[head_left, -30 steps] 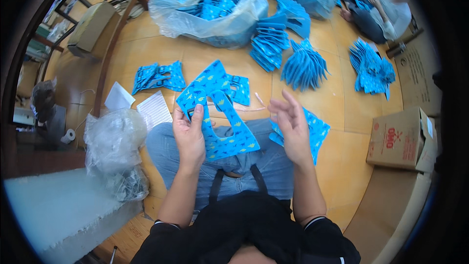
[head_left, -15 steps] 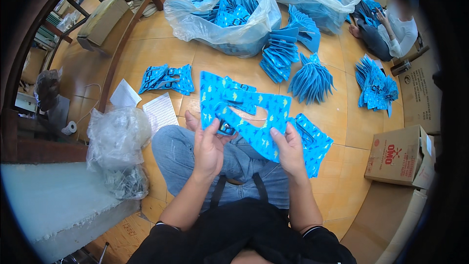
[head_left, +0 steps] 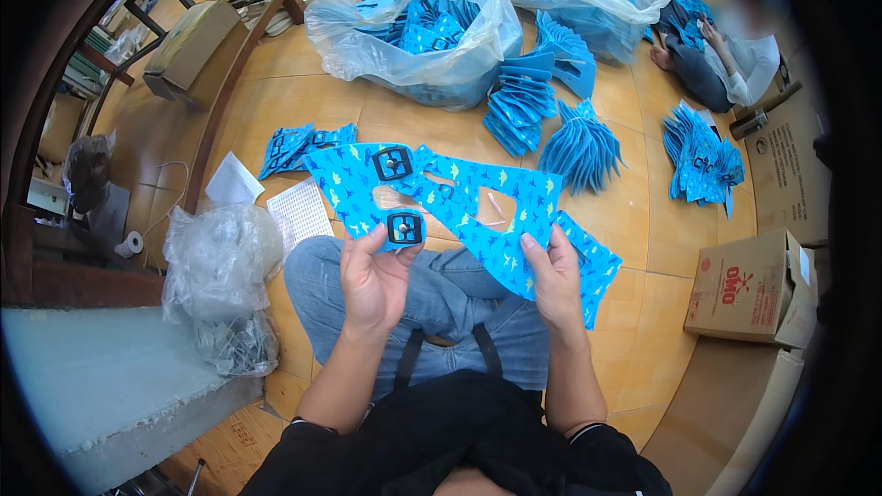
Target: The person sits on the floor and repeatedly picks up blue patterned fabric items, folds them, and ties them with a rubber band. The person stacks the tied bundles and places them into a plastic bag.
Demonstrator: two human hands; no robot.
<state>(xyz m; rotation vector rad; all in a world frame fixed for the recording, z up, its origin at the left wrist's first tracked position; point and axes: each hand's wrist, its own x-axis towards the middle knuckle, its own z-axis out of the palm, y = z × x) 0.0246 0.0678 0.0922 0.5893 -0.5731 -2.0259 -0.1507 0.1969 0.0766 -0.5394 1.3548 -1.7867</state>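
Above my lap I hold a flat blue fabric piece (head_left: 501, 239) with a small yellow and dark blue animal print and cut-out openings. Two black square buckles (head_left: 393, 163) sit on its left part, one above the other. My left hand (head_left: 377, 280) pinches the piece just below the lower buckle. On the other end, my right hand (head_left: 555, 277) grips the lower right edge, thumb on top. Behind my right hand lies another printed blue piece (head_left: 595, 271), partly hidden.
Ahead stand two clear plastic bags (head_left: 413, 60) full of blue pieces. Fanned blue stacks (head_left: 582, 149) lie nearby. At right are cardboard boxes (head_left: 744, 289) and a seated person (head_left: 744, 41). Crumpled plastic (head_left: 220, 257) and a printed sheet (head_left: 301, 211) lie at left.
The left part of the piece has swung open to the left, bringing both buckles into view. My left hand has shifted left and a little lower; my right hand still grips its end.
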